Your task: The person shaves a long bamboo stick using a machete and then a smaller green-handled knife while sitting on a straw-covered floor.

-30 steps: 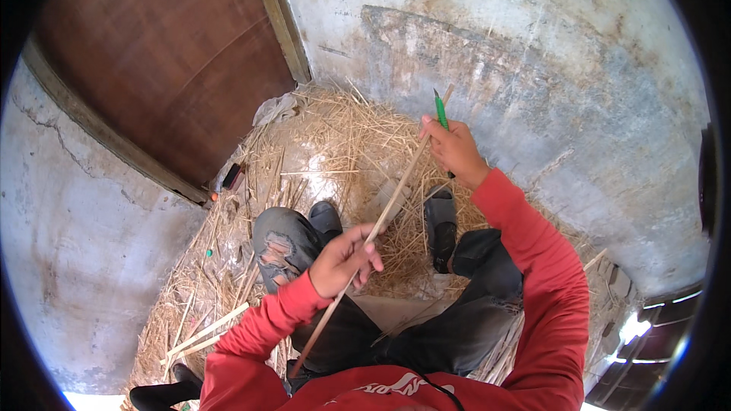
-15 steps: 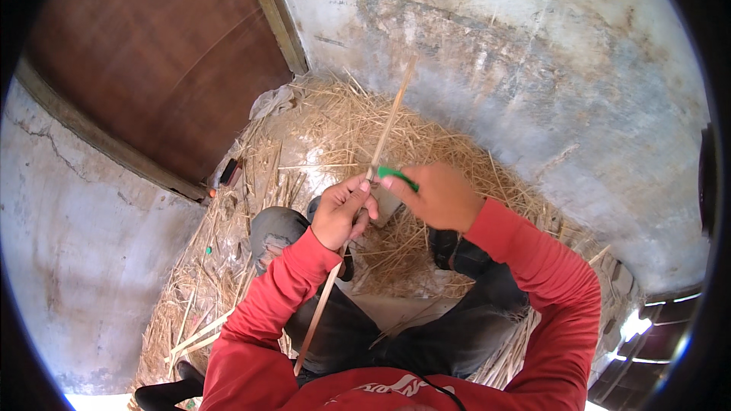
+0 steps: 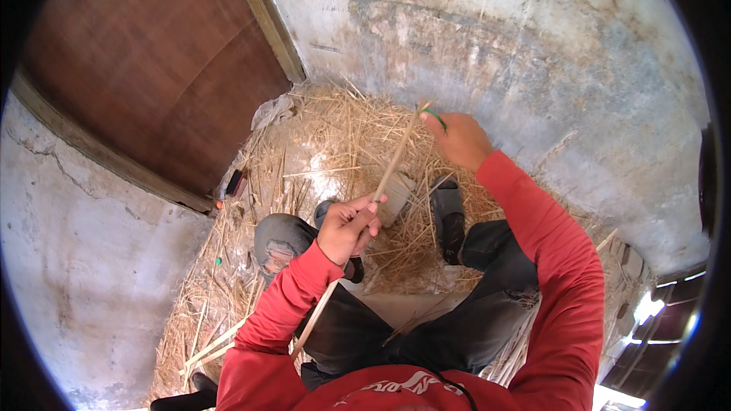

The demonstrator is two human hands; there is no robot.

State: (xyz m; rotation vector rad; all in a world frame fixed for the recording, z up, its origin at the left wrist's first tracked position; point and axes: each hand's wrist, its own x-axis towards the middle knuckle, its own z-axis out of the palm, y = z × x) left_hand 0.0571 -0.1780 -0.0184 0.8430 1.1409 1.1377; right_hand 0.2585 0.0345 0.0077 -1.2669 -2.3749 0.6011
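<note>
My left hand [image 3: 349,227] is closed round a long, pale bamboo strip [image 3: 396,158], held over the space between my knees. The strip slants from beside my lap up and away to the right. Near its far end my right hand [image 3: 459,137] is closed on a small green-handled tool [image 3: 435,117], mostly hidden by the fingers. The tool touches or nearly touches the tip of the strip; its working edge is too small to make out.
Shavings and loose slivers [image 3: 335,118] cover the floor round my feet. A brown door panel [image 3: 152,53] stands far left, a stained wall [image 3: 502,61] ahead. A pale block [image 3: 397,196] lies between my feet. Several strips [image 3: 213,350] lie at left, near a green cap [image 3: 218,261].
My right hand has moved away from my left hand, up along the strip to its far end, with the green-handled tool. My left hand keeps its hold on the strip.
</note>
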